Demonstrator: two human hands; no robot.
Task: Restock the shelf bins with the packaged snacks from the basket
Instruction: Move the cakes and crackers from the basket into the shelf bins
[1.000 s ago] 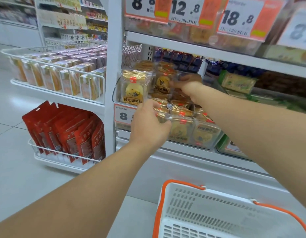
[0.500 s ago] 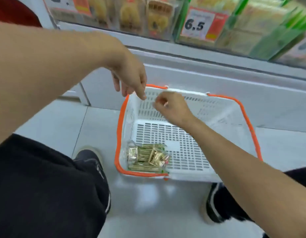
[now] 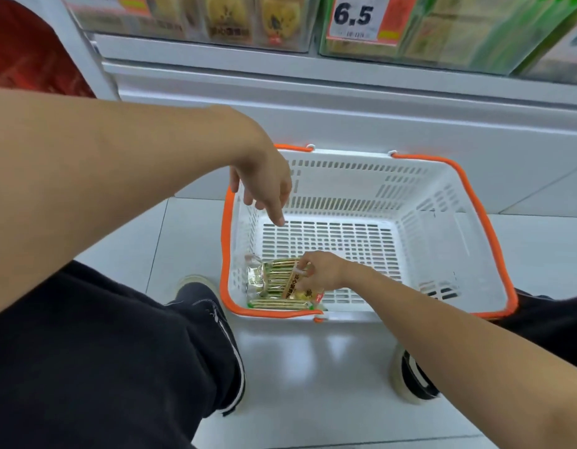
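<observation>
A person's right hand (image 3: 319, 270) appears to pinch the packaged snacks (image 3: 274, 286) lying in the near-left corner of the white basket (image 3: 442, 228), while the left hand (image 3: 264, 186) hangs relaxed, holding nothing, above the basket's left rim.

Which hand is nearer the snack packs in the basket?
Right. The right hand is on the snack packs, fingers curled at them; the left hand hovers above the basket, apart from them.

White, orange-rimmed basket (image 3: 423, 202)
</observation>
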